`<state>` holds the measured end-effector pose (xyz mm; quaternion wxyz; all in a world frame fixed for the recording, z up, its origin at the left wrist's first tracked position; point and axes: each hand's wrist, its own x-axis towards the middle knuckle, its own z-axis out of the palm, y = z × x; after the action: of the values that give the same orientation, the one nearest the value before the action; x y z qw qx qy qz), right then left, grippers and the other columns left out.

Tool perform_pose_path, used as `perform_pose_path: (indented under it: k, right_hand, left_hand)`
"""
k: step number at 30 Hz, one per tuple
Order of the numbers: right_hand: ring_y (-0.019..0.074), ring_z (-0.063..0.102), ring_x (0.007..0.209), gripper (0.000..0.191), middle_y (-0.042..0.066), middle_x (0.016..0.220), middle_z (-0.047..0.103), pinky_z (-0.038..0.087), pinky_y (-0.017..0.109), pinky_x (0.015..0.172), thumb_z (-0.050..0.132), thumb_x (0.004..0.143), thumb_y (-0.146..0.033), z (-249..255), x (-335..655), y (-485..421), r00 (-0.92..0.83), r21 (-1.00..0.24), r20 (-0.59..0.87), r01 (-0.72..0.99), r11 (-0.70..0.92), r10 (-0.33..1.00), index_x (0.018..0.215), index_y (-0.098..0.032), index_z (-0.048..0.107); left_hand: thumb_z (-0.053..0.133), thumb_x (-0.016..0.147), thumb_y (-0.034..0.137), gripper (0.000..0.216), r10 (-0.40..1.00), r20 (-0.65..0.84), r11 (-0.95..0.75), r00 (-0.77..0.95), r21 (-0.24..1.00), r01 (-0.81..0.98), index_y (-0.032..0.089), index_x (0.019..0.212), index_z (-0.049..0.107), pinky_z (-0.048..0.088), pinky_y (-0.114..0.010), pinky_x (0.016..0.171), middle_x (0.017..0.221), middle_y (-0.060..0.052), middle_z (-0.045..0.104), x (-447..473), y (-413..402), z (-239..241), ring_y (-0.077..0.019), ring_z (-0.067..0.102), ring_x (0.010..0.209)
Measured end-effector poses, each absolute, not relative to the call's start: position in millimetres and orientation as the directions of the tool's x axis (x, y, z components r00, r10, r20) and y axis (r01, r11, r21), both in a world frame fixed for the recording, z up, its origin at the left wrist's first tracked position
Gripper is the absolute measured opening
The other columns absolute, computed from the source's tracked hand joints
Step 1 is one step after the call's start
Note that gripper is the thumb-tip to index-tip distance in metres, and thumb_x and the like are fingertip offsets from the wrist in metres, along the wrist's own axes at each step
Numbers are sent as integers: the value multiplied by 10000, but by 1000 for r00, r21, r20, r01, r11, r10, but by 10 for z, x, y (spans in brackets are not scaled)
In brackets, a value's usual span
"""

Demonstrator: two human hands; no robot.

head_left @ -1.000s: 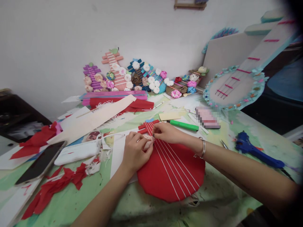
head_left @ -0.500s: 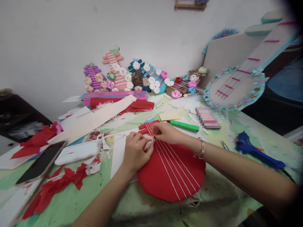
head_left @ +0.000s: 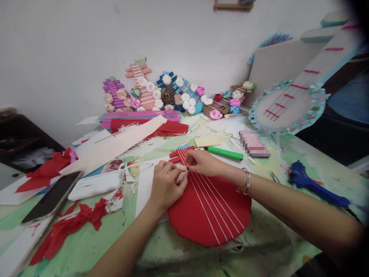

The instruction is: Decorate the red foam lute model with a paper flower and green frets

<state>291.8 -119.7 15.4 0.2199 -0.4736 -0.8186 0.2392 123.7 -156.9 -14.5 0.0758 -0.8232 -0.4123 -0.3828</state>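
A red craft lute [head_left: 198,209] with white strings lies on the table in front of me, its round body toward me and its neck pointing away. At the base of the neck sits a pale pink paper flower [head_left: 180,177], partly hidden by fingers. My left hand [head_left: 168,182] is closed round this flower from the left. From the right my right hand [head_left: 200,161] pinches at the flower's edge, above the strings. Whatever lies between those fingertips is too small to make out. A blue piece [head_left: 183,147] shows at the neck's top.
A green utility knife [head_left: 226,153] lies beyond my right hand. At right is a blue glue gun [head_left: 314,184]. Phones [head_left: 52,198], a white power bank [head_left: 96,184] and red scraps [head_left: 77,223] lie left. Flowered craft lutes [head_left: 187,98] line the wall; a large one [head_left: 288,104] stands right.
Both hands stay at the flower, with hardly any finger movement. The whole view has shifted very slightly; nothing was taken up or let go.
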Motion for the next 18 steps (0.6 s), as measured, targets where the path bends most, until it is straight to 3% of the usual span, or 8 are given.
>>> perform_pose_path:
  k: [5,18]
  right_hand:
    - [107,502,611,182,-19,671,569,318,207,542,556,675,-58,125,2913,-1176,-448,-612,126,667,425,885,823,-161,531]
    - [109,508,601,218,-40,644,560,328,213,550,573,691,-108,86,2914,-1168,-440,-716,79,599,358,894,882,-176,492]
  left_hand:
    - [573,745,204,109,631,686,-638,363,192,745,180,640,595,395,-367,713,695,-44,591,1235,-1569,-151,-200,480,746]
    - [577,739,204,92,633,681,-643,368,198,740,193,656,615,392,-380,726,707,-46,589,1230,-1565,-168,-205,480,755]
